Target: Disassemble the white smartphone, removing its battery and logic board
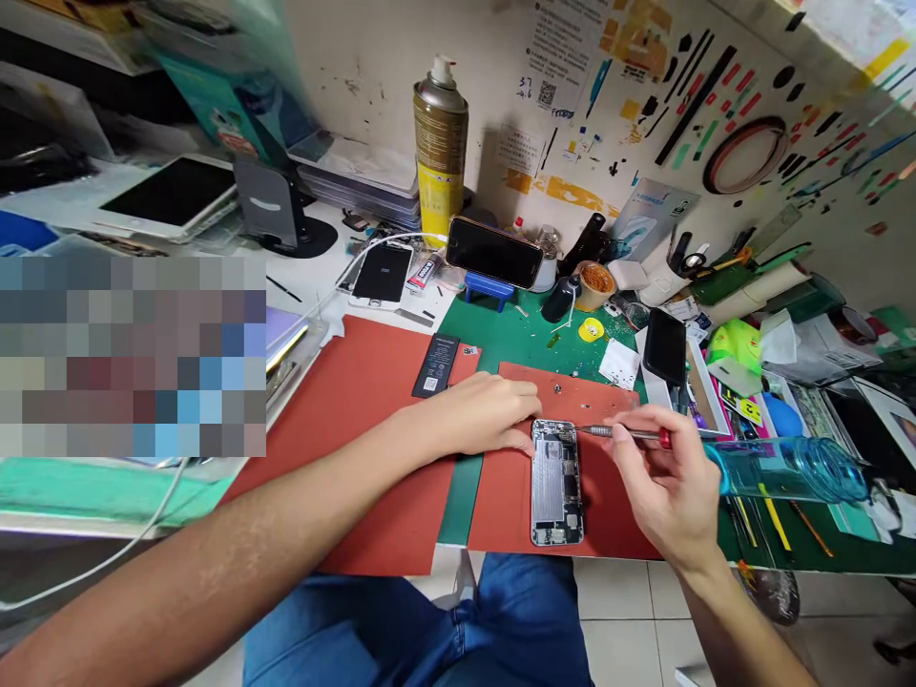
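Opened phone (556, 482) is steadied flat on the red mat (372, 401) by left hand (487, 412) fingertips, so the screwdriver (622, 433), pinched in the right hand (669, 487), reaches its upper edge.

Spray can (440, 143) by wall; phone on blue stand (493, 253); loose battery (436, 365) on red mat (358, 401).

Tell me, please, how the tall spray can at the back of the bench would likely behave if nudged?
The spray can is tall, narrow and upright, so a push near its top would probably tip it. Its round body would likely roll afterwards. The metal wall looks stiff and smooth, perhaps slippery.
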Tool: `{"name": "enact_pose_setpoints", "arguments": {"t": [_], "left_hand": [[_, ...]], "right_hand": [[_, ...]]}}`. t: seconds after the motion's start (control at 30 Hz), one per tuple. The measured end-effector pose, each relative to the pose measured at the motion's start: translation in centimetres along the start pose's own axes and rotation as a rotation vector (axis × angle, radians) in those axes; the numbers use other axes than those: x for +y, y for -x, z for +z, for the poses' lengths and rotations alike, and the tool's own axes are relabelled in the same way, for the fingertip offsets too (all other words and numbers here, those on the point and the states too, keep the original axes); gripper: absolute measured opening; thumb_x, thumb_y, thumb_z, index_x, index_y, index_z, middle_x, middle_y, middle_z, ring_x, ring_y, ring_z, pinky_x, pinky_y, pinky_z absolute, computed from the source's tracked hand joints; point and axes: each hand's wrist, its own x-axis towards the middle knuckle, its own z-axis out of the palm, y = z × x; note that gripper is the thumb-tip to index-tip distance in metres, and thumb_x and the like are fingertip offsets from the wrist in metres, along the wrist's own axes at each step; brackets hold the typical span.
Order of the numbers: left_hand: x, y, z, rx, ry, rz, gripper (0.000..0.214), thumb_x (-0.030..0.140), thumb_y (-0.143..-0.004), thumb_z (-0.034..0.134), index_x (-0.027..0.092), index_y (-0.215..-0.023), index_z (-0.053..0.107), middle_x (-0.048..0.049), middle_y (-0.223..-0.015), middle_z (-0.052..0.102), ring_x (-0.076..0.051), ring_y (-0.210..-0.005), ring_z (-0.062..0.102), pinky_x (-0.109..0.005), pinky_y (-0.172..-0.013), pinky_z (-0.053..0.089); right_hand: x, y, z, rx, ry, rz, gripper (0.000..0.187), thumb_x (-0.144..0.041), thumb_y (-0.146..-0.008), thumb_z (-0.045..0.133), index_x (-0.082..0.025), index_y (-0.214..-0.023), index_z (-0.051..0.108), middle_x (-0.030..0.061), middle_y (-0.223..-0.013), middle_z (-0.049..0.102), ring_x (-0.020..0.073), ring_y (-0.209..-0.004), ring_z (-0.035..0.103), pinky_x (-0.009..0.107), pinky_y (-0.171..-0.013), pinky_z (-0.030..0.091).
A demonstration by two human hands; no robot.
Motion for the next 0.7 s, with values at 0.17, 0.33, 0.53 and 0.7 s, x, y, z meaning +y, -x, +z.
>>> {"name": "enact_pose_setpoints", "arguments": {"t": [0.17,0.33,0.53,0.7], "left_hand": [[0.4,-0.2,-0.1,-0.029,-0.002,-0.013,0.036,0.051,-0.097,0.081,0.017,-0.109,0.073,-0.0040,-0.104,0.076,-0.022,-0.083,0.073,-0.033,-0.056,0.028],[0.5,-0.2,-0.2,-0.024,0.001,-0.008,0.035,0.050,-0.096,0.082,0.018,-0.101,0.071,-0.0031,-0.098,0.074,-0.022,-0.080,0.072,-0.033,-0.056,0.027],[0.5,-0.3,-0.1,-0.033,-0.002,-0.014,0.035,0.050,-0.097,0.081,0.018,-0.098,0.067,-0.0026,-0.096,0.073,-0.023,-0.084,0.073,-0.032,-0.058,0.030],[0.6,-0.3,-0.3,-0.035,-0.007,-0.018,0.037,0.051,-0.095,0.083,0.018,-0.096,0.067,-0.0014,-0.094,0.072,-0.023,-0.084,0.073,-0.032,-0.058,0.029]], "right_hand": [[0.3,-1.4,1.9,-0.085,0.042,-0.077,0.019,-0.029,-0.105,0.069,-0.025,-0.123,0.064,0.0033,-0.105,0.078,0.0168,-0.085,0.081,0.026,-0.069,0.066],[0.2,-2.2,2.1,-0.131,0.076,-0.103,0.017,-0.029,-0.105,0.067,-0.025,-0.122,0.063,0.0027,-0.104,0.078,0.0158,-0.080,0.079,0.025,-0.066,0.064],[0.3,-2.2,2.4,-0.150,0.080,-0.120,0.018,-0.028,-0.106,0.066,-0.024,-0.123,0.062,0.0027,-0.104,0.078,0.0152,-0.081,0.077,0.026,-0.068,0.064],[0.4,-2.3,2.4,-0.164,0.082,-0.126,0.018,-0.028,-0.106,0.066,-0.024,-0.123,0.062,0.0032,-0.105,0.077,0.0152,-0.083,0.078,0.026,-0.070,0.064]]}}
